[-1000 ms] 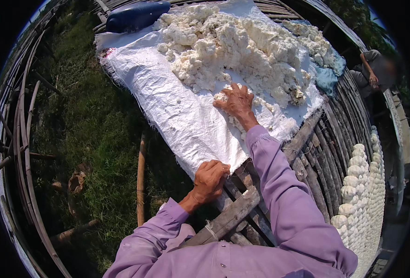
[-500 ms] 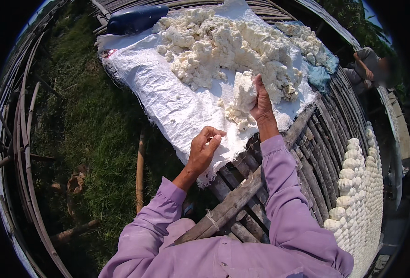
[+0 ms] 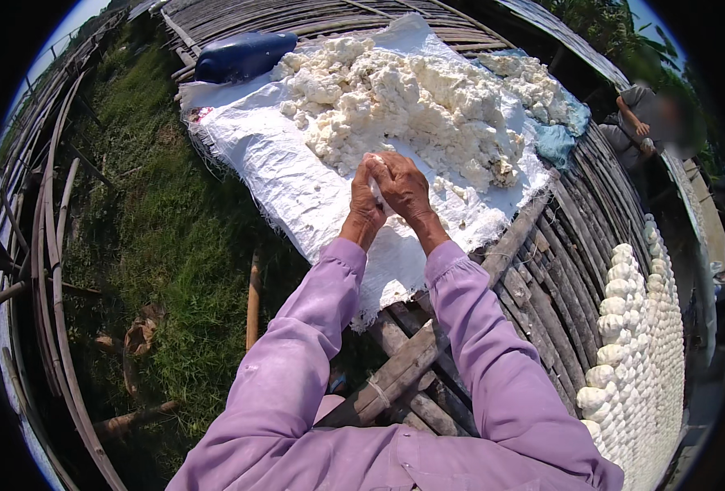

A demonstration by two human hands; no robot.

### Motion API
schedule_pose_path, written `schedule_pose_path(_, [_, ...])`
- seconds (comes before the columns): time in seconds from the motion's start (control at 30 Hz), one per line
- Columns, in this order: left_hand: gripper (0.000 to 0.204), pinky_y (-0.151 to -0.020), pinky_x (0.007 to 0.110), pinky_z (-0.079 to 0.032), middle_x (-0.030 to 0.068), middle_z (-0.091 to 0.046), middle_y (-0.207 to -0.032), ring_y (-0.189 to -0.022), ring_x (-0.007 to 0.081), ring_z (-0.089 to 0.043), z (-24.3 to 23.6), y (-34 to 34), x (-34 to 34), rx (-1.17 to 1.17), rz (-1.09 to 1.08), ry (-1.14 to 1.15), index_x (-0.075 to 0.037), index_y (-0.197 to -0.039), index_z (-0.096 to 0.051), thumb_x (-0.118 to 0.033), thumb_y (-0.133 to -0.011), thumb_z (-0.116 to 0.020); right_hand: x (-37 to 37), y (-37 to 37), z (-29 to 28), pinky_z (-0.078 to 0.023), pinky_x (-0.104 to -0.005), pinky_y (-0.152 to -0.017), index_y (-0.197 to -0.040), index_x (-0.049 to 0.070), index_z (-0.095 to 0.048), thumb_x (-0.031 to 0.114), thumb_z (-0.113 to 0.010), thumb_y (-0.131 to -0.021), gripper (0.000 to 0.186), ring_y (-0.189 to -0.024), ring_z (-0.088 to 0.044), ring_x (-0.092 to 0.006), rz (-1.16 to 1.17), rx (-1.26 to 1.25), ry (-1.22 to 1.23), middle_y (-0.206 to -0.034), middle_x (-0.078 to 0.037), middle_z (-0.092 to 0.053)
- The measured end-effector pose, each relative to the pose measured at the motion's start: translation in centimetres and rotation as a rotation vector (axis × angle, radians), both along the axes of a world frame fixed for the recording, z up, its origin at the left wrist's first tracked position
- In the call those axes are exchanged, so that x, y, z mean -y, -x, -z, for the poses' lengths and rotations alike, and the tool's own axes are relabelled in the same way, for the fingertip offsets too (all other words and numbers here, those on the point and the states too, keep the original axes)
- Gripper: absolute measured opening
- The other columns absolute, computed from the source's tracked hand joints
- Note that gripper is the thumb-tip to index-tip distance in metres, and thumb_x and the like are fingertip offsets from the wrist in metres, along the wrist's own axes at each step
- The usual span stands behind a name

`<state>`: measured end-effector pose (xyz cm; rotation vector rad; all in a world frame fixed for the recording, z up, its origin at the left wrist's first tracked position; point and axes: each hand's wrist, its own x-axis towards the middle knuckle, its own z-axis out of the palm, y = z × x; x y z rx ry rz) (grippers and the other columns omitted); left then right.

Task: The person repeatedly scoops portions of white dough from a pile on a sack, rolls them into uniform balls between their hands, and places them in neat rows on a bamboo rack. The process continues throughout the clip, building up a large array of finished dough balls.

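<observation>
Both my hands are pressed together around a lump of white crumbly dough (image 3: 376,190), of which only a little shows between the palms. My left hand (image 3: 366,199) cups it from the left, and my right hand (image 3: 406,187) wraps over it from the right. Just beyond them a large heap of the same off-white crumbly mass (image 3: 403,94) lies on a white woven sack (image 3: 268,164) with frayed edges. More of it sits on a pale blue sheet (image 3: 555,144) at the heap's right.
The sack rests on a rack of wooden poles (image 3: 542,286). A dark blue container (image 3: 243,56) lies at the far left of the sack. Rows of white rounded balls (image 3: 636,360) stand at the right. A person (image 3: 636,123) sits at far right; grass (image 3: 182,286) lies below left.
My right hand has moved left with the lump it scooped up, and my left hand has risen to meet it. The two hands are now closed together around it.
</observation>
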<state>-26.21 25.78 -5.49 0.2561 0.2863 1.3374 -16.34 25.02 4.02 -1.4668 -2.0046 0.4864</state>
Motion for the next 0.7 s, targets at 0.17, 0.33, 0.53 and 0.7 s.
schedule_pose_path(0.17, [0.057, -0.097, 0.046, -0.056, 0.008, -0.067, -0.121, -0.111, 0.0246, -0.067, -0.8, -0.7, 0.0, -0.083, 0.033, 0.068, -0.011, -0.128, -0.059, -0.059, -0.096, -0.059, -0.3, -1.2, 0.4, -0.05, -0.0405, -0.1, -0.131, 0.007, -0.066, 0.063, -0.052, -0.098, 0.066, -0.119, -0.064, -0.0361, 0.09, -0.489, -0.287, -0.127, -0.02, -0.068])
schedule_pose_path(0.33, [0.086, -0.098, 0.05, -0.052, 0.0113, -0.055, -0.142, -0.123, 0.0275, -0.06, -1.7, -1.3, 1.3, 0.031, 0.115, 0.179, -0.015, -0.143, -0.05, -0.078, -0.085, -0.059, 0.6, -2.9, 1.8, -0.052, -0.0349, -0.09, -0.114, 0.003, -0.071, 0.045, -0.056, -0.103, 0.045, -0.106, -0.068, -0.0203, 0.128, -0.49, 0.045, -0.106, -0.012, -0.074])
schedule_pose_path(0.53, [0.092, -0.099, 0.063, -0.048, 0.0127, -0.061, -0.135, -0.12, 0.0351, -0.06, -1.5, -2.3, 3.2, 0.004, 0.07, 0.148, -0.011, -0.136, -0.056, -0.085, -0.081, -0.057, 3.9, -4.0, 1.2, -0.048, -0.0391, -0.101, -0.132, 0.005, -0.064, 0.056, -0.046, -0.105, 0.061, -0.117, -0.064, -0.0329, 0.136, -0.261, 0.084, -0.122, -0.021, -0.069])
schedule_pose_path(0.7, [0.084, -0.099, 0.062, -0.048, 0.0128, -0.064, -0.127, -0.118, 0.0357, -0.062, -2.4, -2.6, 3.7, -0.05, 0.2, 0.006, -0.011, -0.135, -0.057, -0.079, -0.085, -0.057, 4.3, -4.2, -2.5, -0.049, -0.0375, -0.102, -0.131, 0.001, -0.064, 0.059, -0.044, -0.104, 0.068, -0.122, -0.064, -0.0315, 0.092, -0.354, -0.356, -0.128, -0.024, -0.066])
